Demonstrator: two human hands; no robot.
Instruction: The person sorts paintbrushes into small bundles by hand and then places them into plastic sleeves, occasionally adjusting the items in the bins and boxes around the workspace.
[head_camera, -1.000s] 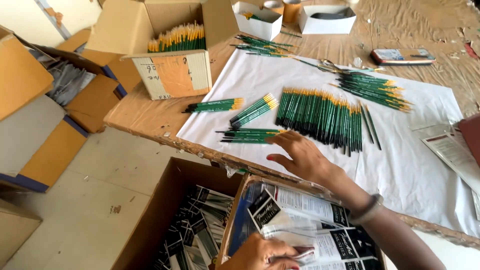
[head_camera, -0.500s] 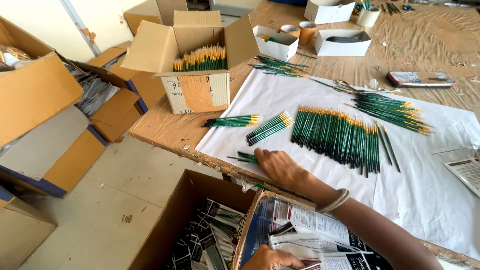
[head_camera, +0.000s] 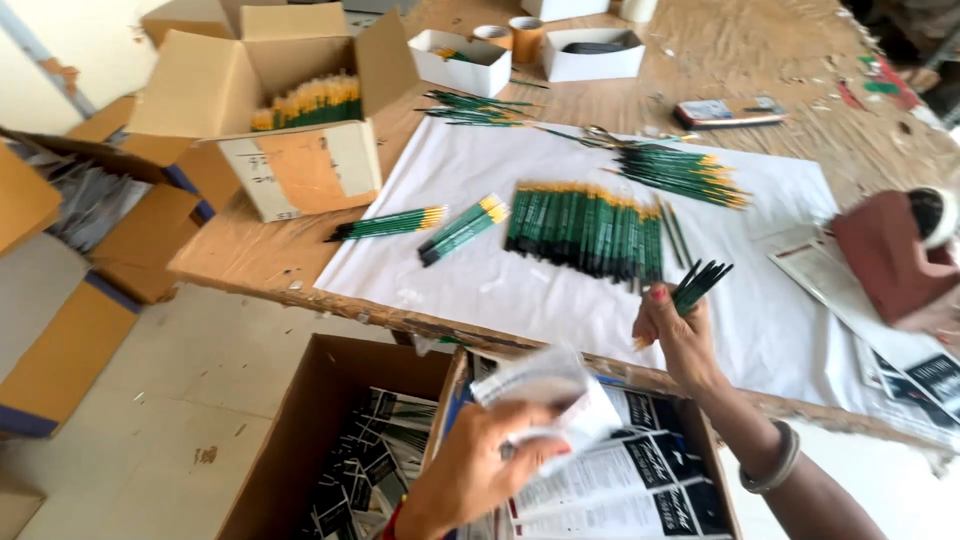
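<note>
Head view: right hand (head_camera: 672, 335) grips green pencils (head_camera: 700, 285) tight; left hand (head_camera: 480, 465) pinches a paper packet (head_camera: 555, 395), maybe for packing.

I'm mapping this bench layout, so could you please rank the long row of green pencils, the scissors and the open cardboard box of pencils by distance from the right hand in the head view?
1. Row of green pencils: just beyond the right hand, on the white sheet.
2. Scissors: farther back, at the sheet's far edge.
3. Open cardboard box of pencils: far left, on the table corner.
</note>
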